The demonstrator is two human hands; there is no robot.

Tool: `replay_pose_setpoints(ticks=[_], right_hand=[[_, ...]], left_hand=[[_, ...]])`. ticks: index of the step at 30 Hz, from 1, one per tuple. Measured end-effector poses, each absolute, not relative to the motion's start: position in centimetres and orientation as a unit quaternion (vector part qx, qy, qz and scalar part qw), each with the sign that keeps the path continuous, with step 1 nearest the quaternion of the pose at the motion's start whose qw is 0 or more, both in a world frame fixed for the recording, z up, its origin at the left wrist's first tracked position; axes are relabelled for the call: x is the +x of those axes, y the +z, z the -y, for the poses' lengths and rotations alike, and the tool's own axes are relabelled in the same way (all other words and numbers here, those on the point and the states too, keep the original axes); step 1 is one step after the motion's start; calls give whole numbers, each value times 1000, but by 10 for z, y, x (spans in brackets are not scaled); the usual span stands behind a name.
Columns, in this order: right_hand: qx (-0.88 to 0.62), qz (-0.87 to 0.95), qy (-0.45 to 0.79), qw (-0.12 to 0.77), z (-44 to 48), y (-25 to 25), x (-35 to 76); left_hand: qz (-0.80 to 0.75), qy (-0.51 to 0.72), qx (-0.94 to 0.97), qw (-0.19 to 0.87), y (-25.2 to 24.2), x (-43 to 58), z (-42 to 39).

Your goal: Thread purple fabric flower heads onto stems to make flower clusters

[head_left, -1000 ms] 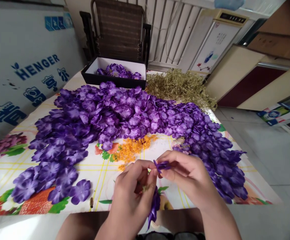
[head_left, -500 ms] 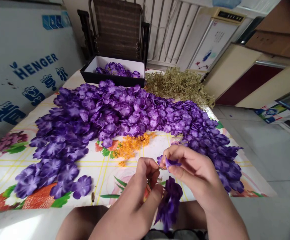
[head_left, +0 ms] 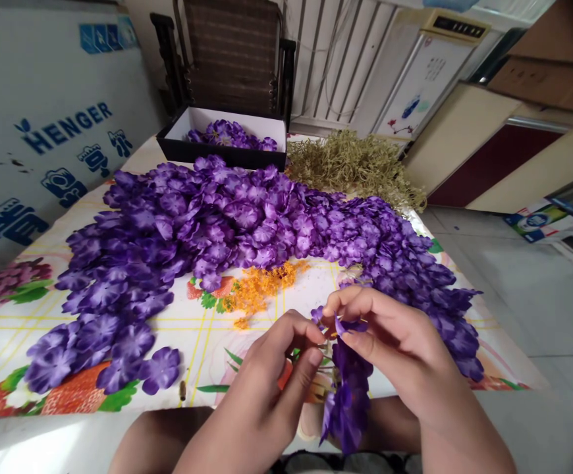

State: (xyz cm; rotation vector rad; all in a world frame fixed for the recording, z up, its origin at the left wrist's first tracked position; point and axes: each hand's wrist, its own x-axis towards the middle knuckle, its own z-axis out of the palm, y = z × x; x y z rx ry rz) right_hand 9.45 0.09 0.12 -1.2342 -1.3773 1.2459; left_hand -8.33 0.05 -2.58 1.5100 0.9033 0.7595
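Observation:
In the head view my left hand (head_left: 276,375) is closed at the fingertips on the thin stem of an artificial flower. The stem leads to a bunch of dark purple petals (head_left: 348,401) that hangs low between my hands, over my lap. My right hand (head_left: 395,342) pinches a small purple flower petal (head_left: 350,326) between thumb and fingers, just above the bunch. Another bit of purple petal (head_left: 317,315) shows by the right fingertips. The fingertips partly hide where stem and petal meet.
Purple petals (head_left: 237,217) lie heaped in an arc across the patterned tablecloth (head_left: 197,349). Orange sprigs (head_left: 261,286) lie inside it. Behind are a black box (head_left: 227,156) with purple flowers and a pile of greenish stems (head_left: 355,161). A chair (head_left: 232,59) stands beyond.
Both hands have shifted slightly; my left fingers have moved along the stem and the purple bunch has swung to the right. My right hand still pinches the small petal.

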Motion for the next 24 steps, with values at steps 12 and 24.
replay_pose_setpoints(ticks=[12,24], right_hand=[[-440,561,513,478,0,6,82],[-448,617,377,526,3,9,69]], left_hand=[[-361,446,497,650,-20,-74,-8],[-331,524,422,662,-25,-64,-9]])
